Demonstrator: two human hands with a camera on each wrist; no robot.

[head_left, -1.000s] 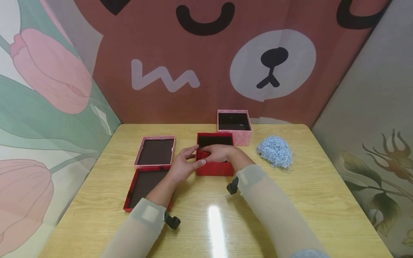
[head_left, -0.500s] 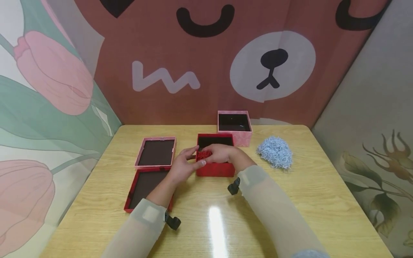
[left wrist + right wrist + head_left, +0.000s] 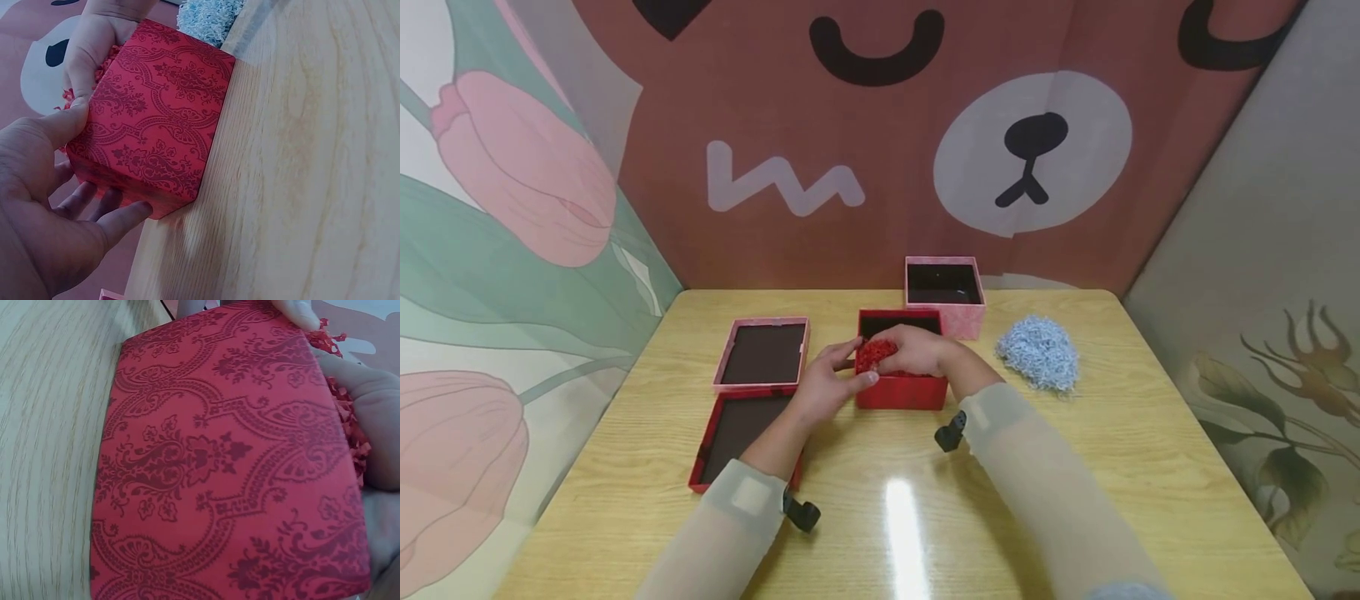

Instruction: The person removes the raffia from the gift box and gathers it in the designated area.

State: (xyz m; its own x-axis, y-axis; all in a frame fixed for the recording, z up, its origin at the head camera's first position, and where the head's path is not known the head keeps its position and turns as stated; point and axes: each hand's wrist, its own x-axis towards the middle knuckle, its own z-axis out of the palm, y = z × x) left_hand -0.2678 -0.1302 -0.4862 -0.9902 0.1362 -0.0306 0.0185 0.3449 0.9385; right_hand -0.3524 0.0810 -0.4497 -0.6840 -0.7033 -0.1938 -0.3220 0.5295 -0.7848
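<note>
A red box (image 3: 901,393) with a dark red damask pattern (image 3: 156,119) stands open-topped near the middle of the table. My left hand (image 3: 826,385) holds its left side, the thumb at the front rim corner and the fingers spread along the side wall. Over the box opening, my right hand (image 3: 917,350) has its fingers curled at a clump of red shredded paper (image 3: 874,354). In the right wrist view, strands of the shredded paper (image 3: 350,431) stick up above the rim beside the thumb. The fingertips inside the box are hidden.
Behind the red box stands a pink box (image 3: 957,320) with a dark interior. A heap of light blue shredded paper (image 3: 1040,353) lies to the right. On the left are a pink lid (image 3: 730,354) and a red lid (image 3: 706,454), both inside up.
My right hand has risen slightly, and more of the red shredded paper shows at the box opening. The left hand keeps its place on the box.
</note>
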